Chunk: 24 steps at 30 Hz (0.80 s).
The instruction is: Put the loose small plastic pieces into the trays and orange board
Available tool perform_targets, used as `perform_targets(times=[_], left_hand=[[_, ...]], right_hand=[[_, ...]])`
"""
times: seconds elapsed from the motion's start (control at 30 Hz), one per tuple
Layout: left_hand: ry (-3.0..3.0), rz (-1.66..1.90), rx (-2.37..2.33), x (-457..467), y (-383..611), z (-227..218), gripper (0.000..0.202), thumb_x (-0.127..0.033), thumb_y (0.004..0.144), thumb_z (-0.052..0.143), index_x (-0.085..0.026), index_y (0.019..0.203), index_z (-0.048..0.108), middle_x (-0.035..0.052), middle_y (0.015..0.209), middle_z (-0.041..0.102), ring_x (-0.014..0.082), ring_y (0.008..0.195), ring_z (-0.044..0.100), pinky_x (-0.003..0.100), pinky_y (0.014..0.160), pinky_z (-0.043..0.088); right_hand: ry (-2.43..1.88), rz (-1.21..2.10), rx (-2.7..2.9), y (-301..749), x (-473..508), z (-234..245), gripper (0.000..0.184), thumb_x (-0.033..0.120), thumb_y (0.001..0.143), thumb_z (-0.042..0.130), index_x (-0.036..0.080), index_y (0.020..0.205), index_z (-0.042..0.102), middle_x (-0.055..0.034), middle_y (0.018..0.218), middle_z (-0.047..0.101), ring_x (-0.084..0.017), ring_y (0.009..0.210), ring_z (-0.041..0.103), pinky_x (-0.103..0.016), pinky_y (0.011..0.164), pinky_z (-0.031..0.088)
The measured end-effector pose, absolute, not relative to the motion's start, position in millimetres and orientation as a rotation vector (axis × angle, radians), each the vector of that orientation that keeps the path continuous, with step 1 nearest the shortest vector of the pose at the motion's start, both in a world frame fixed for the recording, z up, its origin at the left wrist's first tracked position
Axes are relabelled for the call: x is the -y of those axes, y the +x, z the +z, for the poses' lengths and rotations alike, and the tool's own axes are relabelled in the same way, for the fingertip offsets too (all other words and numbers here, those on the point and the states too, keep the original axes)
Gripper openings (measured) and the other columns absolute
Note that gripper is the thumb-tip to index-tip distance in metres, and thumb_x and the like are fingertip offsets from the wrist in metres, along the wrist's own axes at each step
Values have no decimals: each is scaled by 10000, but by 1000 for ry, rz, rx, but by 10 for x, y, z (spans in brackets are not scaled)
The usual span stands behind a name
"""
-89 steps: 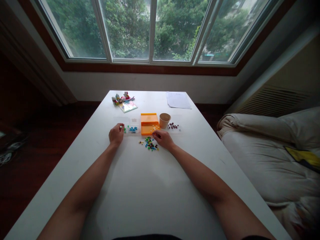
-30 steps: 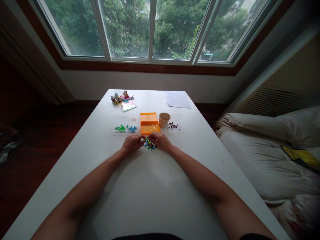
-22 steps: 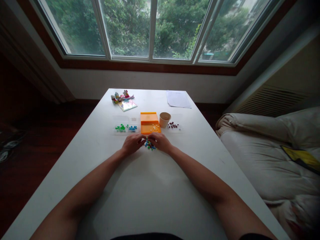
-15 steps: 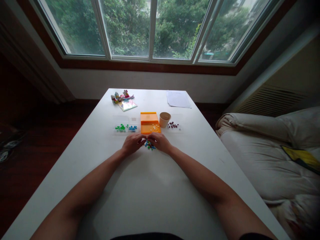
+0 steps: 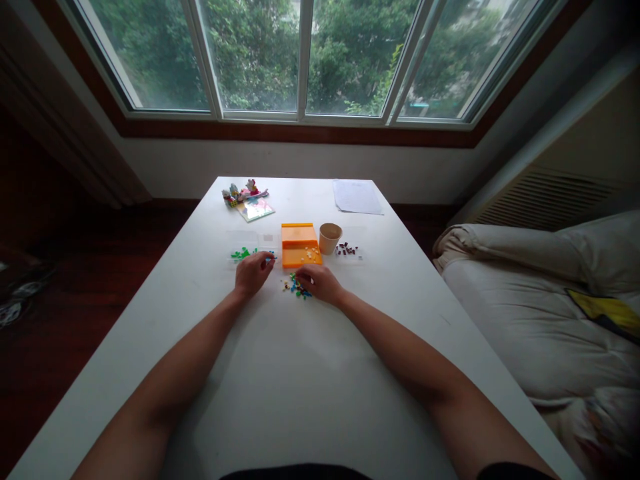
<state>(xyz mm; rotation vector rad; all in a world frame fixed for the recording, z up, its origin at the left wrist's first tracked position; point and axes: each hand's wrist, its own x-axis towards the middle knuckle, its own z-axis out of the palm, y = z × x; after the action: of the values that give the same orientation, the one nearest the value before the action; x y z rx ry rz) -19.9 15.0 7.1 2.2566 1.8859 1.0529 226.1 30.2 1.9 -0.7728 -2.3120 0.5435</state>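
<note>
The left hand is at the near edge of the clear tray with green pieces, its fingertips close together; whether its grip has a piece, I cannot tell. The right hand curls over the mixed pile on the table, its grip too hidden to judge.

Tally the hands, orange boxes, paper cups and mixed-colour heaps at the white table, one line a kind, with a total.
Hands: 2, left hand and right hand
Orange box: 1
Paper cup: 1
Mixed-colour heap of small pieces: 1
Total: 5
</note>
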Motion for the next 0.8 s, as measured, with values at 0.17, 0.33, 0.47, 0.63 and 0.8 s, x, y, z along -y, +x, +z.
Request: perform_targets(times=[0.17,0.33,0.47,0.63,0.8], left_hand=[[2056,997,-2140,-226,-314,75,225,-385,923,558,-232,1022,690,4,715,638,173,677,583,267,627,339],[2061,937,-2131,-207,-279,67,247,-386,934,535,-235,1070,676,9,736,658,180,689,591,266,633,341],[2119,914,-2056,-185,-238,65,237,-357,931,526,-229,1049,687,23,784,681,181,713,598,267,648,354],[2141,903,-2019,-179,-230,53,227,-331,922,520,-223,1012,698,34,804,694,184,723,602,270,667,372],[2167,890,-1986,-174,-213,45,226,-321,921,512,-230,999,704,28,774,685,182,702,596,271,650,366]], right_hand=[[-741,440,2432,2222,-261,53,176,279,973,525,181,954,670,-49,879,683,-140,776,586,-239,724,413],[-671,203,2623,2140,-176,80,176,292,966,554,221,1066,679,-59,944,671,-178,897,578,-270,767,397],[-684,54,2699,2082,-126,82,224,332,967,557,221,1121,677,-75,953,642,-192,906,545,-288,768,392],[-666,-35,2728,2052,-112,55,197,317,985,523,222,1023,692,-66,913,617,-185,877,507,-287,740,364],[-631,-60,2711,2021,-97,45,247,277,1009,474,200,900,682,-62,860,606,-174,836,485,-284,719,343]])
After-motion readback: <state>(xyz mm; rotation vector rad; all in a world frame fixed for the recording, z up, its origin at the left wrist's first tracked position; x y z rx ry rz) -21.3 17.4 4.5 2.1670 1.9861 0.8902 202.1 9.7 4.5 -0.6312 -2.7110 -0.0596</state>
